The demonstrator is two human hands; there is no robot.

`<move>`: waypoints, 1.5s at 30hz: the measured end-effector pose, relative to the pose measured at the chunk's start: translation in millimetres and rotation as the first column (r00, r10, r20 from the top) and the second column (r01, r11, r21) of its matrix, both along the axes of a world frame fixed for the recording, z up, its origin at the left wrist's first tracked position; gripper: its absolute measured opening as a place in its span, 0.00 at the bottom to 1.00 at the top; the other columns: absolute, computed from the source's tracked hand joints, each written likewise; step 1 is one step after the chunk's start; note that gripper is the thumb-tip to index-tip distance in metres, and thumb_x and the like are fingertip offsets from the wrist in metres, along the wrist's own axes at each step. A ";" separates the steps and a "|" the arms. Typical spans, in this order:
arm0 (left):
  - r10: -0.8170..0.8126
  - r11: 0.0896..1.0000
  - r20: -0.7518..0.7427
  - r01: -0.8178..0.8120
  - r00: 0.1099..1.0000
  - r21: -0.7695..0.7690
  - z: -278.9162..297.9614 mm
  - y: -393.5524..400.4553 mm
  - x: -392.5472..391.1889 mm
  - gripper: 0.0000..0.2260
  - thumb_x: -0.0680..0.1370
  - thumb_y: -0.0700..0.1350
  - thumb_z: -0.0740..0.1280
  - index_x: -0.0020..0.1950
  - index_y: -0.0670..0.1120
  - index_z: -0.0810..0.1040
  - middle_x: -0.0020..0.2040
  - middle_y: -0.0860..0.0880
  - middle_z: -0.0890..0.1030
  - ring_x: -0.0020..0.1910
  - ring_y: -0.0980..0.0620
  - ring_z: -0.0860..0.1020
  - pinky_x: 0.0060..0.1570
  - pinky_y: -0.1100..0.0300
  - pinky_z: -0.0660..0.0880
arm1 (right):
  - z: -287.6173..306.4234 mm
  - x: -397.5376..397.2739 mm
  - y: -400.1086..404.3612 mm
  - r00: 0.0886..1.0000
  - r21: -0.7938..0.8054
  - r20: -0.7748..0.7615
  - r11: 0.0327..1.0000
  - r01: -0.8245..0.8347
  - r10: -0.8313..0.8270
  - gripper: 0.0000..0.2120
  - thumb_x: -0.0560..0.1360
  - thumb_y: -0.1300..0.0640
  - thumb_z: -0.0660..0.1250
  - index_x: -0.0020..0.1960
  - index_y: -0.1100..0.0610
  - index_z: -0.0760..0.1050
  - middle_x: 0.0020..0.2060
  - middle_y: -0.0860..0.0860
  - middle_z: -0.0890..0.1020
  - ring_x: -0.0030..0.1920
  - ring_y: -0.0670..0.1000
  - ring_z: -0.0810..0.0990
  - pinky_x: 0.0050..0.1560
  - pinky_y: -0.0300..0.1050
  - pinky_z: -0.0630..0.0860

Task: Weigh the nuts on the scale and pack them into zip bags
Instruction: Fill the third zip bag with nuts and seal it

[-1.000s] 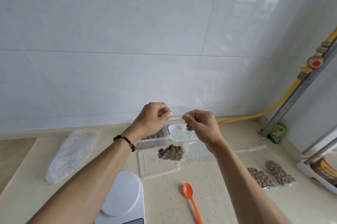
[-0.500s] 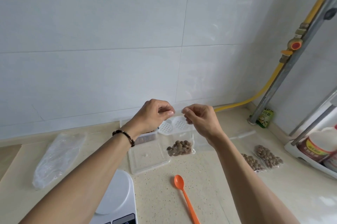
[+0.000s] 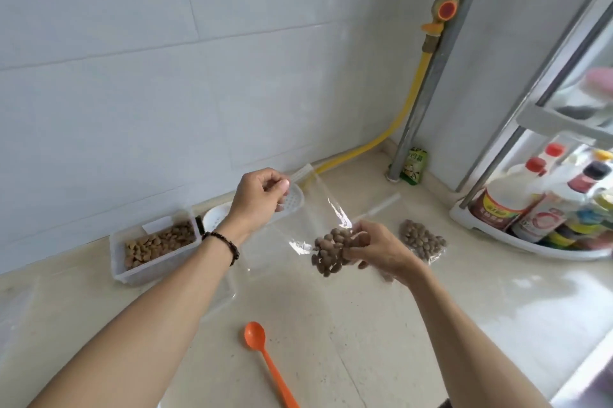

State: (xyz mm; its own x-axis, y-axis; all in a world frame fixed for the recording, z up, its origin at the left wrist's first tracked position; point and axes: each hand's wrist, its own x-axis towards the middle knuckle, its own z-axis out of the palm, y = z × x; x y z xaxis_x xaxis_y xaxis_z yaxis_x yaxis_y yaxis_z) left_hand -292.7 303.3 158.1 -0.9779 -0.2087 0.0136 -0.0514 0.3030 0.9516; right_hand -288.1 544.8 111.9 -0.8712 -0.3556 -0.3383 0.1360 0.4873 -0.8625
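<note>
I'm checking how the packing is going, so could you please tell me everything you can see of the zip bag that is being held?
The zip bag is clear, thin, glossy plastic with a whitish zip strip along its top edge. It is held in the air above the counter, tilted, zip end up and left. The left hand pinches the zip strip; the right hand grips the lower end, where a clump of brown nuts has settled. Whether the zip is fully closed cannot be told.

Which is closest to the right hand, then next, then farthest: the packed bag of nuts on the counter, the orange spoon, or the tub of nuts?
From the right hand:
1. Packed bag of nuts, just to its right.
2. Orange spoon, below, nearer the person.
3. Tub of nuts, far left by the wall.
</note>
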 end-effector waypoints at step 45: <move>0.019 0.472 0.489 0.423 0.872 -0.774 -176.1 -33.7 -17.5 0.44 0.71 0.64 0.68 0.78 0.47 0.50 0.77 0.43 0.57 0.77 0.42 0.52 0.74 0.46 0.51 | -119.4 -94.1 -84.0 0.973 0.633 -0.212 0.771 0.067 0.090 0.36 0.71 0.40 0.70 0.71 0.57 0.63 0.65 0.55 0.71 0.66 0.57 0.69 0.64 0.53 0.69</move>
State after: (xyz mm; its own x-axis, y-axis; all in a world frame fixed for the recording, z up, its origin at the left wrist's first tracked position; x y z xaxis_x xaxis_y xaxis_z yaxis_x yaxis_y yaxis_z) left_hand -310.3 269.7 -18.0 -0.9446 -0.1052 -0.3110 -0.1502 0.9808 0.1246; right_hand -382.2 460.8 -7.5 -0.9461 -0.1395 -0.2922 -0.0254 0.9316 -0.3626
